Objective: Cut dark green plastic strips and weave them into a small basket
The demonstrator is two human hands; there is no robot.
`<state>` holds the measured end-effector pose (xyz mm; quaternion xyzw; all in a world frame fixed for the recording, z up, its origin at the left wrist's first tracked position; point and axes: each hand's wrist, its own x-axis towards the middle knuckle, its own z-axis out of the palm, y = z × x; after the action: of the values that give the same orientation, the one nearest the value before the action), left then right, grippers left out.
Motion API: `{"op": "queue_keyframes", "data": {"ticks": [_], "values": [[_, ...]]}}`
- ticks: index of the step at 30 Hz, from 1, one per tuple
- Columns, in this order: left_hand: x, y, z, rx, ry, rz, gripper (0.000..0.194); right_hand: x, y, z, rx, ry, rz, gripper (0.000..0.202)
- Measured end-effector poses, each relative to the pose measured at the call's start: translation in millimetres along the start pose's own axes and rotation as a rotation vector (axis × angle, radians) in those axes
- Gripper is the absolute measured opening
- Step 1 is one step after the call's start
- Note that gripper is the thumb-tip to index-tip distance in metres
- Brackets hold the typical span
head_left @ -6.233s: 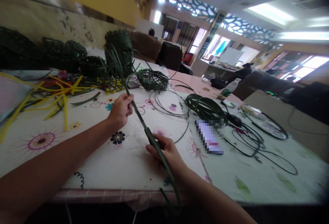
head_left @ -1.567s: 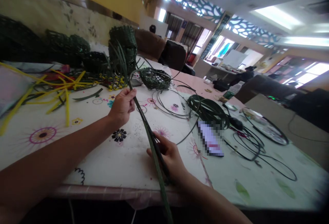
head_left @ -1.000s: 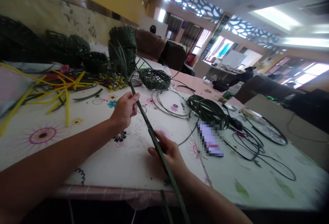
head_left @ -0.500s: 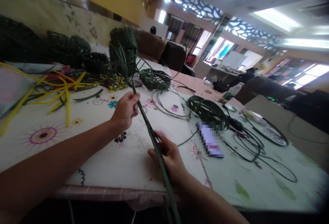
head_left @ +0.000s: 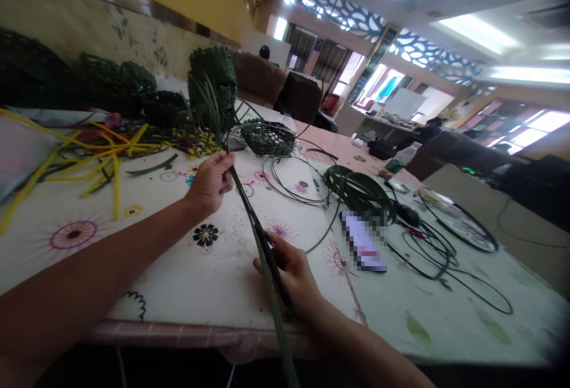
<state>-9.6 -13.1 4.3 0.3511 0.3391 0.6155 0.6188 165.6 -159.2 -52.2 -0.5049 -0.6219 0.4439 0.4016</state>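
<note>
My left hand (head_left: 211, 183) pinches a long dark green plastic strip (head_left: 269, 281) near its far end. From there the strip runs toward me, down past the front edge of the table, and looks parted into two narrow lengths near the middle. My right hand (head_left: 291, 269) is closed round a slim black tool (head_left: 276, 275) whose kind I cannot make out; its tip lies against the strip. Beyond my left hand stands a tall green woven basket (head_left: 214, 79) with loose strip ends. Beside it lies a low openwork basket (head_left: 269, 137).
Yellow strips (head_left: 116, 186) and a short green piece (head_left: 151, 167) lie at the left. Coiled green strip (head_left: 358, 189), a blurred-out phone-like object (head_left: 363, 242) and black cable loops (head_left: 436, 257) are on the right. More woven pieces (head_left: 118, 79) line the wall.
My left hand has shifted slightly left with the strip. The strip's near part has swung left, so the black tool in my right hand now shows more.
</note>
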Motion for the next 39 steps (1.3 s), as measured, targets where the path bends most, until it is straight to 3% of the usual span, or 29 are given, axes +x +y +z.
{"op": "queue_keyframes", "data": {"ticks": [8,13,20,26,31,39], "values": [[-14.4,-10.9,6.2,0.039,-0.010,-0.003,0.031,-2.8,-3.4,2.4,0.011,0.046,-0.026,0.063],[-16.1,-10.3,6.7,0.027,-0.014,0.069,0.032,-0.1,-5.8,1.3,0.069,0.028,0.009,0.057],[-10.9,-11.0,2.6,0.032,0.001,0.027,0.031,0.6,-8.0,-0.1,0.087,-0.018,-0.007,0.042],[-2.1,-4.3,-0.5,0.004,0.020,0.021,0.032,1.7,2.1,-0.9,0.049,-0.025,0.030,0.055],[-12.6,-8.7,5.7,0.027,-0.015,0.004,0.033,1.1,-5.9,0.4,0.022,0.030,0.031,0.066],[-16.1,-12.0,5.6,0.027,-0.011,-0.011,0.033,2.3,-15.4,-0.2,0.108,0.003,0.021,0.047]]}}
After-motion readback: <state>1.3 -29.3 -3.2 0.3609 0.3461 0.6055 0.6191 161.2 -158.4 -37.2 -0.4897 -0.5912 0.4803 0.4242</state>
